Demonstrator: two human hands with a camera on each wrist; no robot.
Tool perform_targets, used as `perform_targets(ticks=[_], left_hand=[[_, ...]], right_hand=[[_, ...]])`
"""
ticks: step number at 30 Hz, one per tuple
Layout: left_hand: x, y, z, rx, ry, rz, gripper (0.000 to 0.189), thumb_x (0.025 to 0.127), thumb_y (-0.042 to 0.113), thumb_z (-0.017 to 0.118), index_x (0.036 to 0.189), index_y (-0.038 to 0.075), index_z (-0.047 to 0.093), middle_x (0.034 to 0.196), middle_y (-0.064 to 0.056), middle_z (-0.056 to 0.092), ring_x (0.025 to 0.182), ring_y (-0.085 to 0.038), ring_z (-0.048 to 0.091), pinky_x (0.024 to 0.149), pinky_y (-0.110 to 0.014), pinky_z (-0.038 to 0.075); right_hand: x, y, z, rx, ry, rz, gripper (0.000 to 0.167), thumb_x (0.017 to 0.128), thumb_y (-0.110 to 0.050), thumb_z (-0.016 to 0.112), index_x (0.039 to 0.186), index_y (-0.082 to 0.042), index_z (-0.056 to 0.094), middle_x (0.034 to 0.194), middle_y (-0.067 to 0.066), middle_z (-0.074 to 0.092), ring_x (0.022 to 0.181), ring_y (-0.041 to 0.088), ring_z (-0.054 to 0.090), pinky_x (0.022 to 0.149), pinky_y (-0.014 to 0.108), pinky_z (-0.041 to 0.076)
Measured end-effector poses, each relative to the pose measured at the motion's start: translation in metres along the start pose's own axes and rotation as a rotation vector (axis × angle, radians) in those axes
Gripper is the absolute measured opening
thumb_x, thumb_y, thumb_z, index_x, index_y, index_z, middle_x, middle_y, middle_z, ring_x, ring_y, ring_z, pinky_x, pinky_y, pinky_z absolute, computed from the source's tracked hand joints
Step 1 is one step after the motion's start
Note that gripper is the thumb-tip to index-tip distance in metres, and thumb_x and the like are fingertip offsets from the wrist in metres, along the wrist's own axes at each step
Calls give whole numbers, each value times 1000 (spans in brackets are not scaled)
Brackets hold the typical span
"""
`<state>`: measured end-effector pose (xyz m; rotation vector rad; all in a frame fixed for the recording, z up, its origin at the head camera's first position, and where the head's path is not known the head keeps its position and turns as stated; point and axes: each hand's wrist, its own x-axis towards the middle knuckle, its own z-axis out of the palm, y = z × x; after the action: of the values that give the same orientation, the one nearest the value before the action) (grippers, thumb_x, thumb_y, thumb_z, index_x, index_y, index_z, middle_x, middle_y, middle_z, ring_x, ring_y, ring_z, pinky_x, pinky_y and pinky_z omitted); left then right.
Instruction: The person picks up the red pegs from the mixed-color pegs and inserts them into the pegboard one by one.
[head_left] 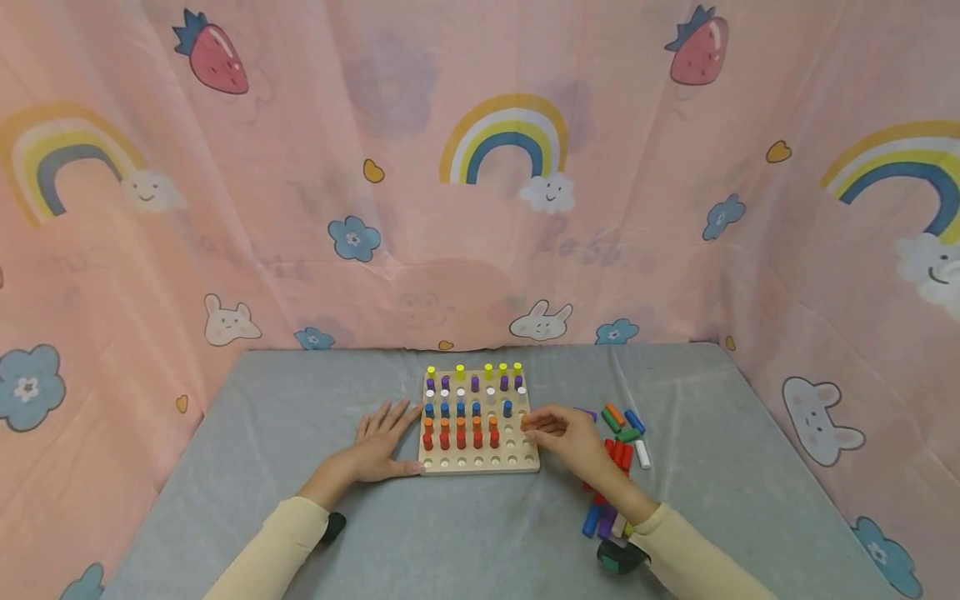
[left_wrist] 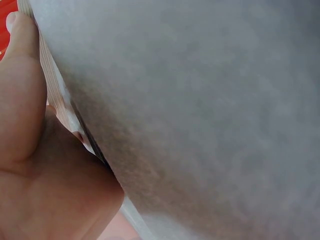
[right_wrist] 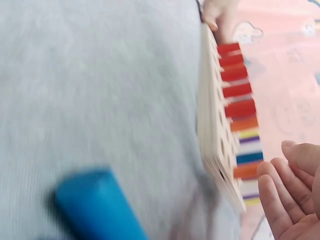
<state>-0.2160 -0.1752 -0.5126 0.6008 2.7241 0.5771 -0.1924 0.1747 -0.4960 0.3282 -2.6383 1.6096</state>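
Note:
A wooden pegboard [head_left: 480, 468] stands on the grey table, holding rows of yellow, purple, white, blue, orange and red pegs. Its front row shows bare holes. My left hand [head_left: 382, 446] rests against the board's left edge, fingers spread, with the thumb at the near left corner. At the right edge, an orange peg [right_wrist: 247, 170] stands upright in the board. The fingertips of my right hand [head_left: 566, 437] are right beside that peg; in the right wrist view the thumb and fingers are loosely bent and do not pinch it.
Loose pegs lie right of the board: green pegs [head_left: 628, 435], a white peg [head_left: 642, 454], red pegs [head_left: 619, 454] and a blue peg [head_left: 591, 521], among others. Some are hidden under my right forearm. A pink patterned curtain [head_left: 480, 275] surrounds the table.

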Motion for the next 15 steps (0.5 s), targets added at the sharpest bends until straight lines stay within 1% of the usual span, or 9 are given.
perform_targets(ticks=[1, 4, 10, 13, 15], left_hand=[[0, 0, 0, -2, 0, 1, 98, 86, 57, 68, 161, 22, 14, 168, -13, 7, 154, -45, 0, 117, -72, 2], [0, 0, 0, -1, -2, 1, 98, 86, 56, 68, 161, 22, 14, 168, -14, 7, 154, -45, 0, 117, -72, 1], [1, 0, 1, 0, 2, 2, 98, 86, 57, 68, 161, 22, 14, 168, -14, 8, 154, -45, 1, 117, -72, 1], [0, 0, 1, -2, 4, 2, 98, 86, 57, 68, 161, 22, 15, 168, -14, 8, 154, -46, 1, 117, -72, 1], [0, 0, 1, -2, 7, 1, 98, 86, 56, 69, 160, 22, 15, 168, -14, 8, 154, -46, 1, 117, -72, 1]], right_hand=[[-1, 1, -5, -8, 10, -3, 19, 86, -10, 76, 104, -3, 73, 97, 11, 75, 82, 9, 69, 72, 18, 56], [-3, 6, -18, -39, 36, 24, 21, 86, -11, 76, 105, -2, 73, 95, 11, 76, 80, 8, 69, 70, 19, 55], [-13, 14, -43, -94, 55, 143, 24, 86, -15, 77, 106, -3, 73, 97, 11, 76, 78, 9, 68, 70, 20, 55], [-18, 18, -51, -100, 63, 187, 25, 86, -17, 78, 105, -2, 73, 96, 11, 75, 76, 10, 68, 68, 21, 55], [-20, 20, -55, -97, 56, 200, 25, 86, -16, 77, 104, 0, 72, 94, 12, 75, 75, 11, 69, 66, 23, 56]])
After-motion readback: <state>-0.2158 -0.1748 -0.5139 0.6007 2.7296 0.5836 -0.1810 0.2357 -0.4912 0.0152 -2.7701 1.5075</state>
